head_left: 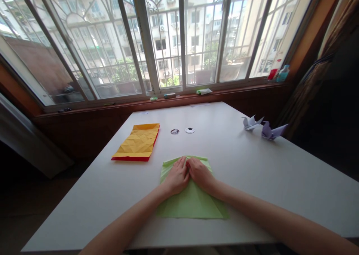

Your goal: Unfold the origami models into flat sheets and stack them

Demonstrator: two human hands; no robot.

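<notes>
A light green sheet of paper [193, 206] lies on the table in front of me, with crease lines across it and a narrow folded strip along its far edge. My left hand [178, 174] rests on it, fingers close together and pressing near the middle of that far edge. Right beside it, my right hand [199, 172] has curled fingers gripping the paper at the same spot. The fingertips of both hands meet there and hide the bit of paper between them.
Creased yellow paper [140, 141] on red paper [130, 159] lies at the left. Two small round pieces, one dark-patterned [175, 132] and one eye-like [190, 130], sit beyond my hands. A white paper crane [251, 123] and a purple crane [272, 131] stand at the right.
</notes>
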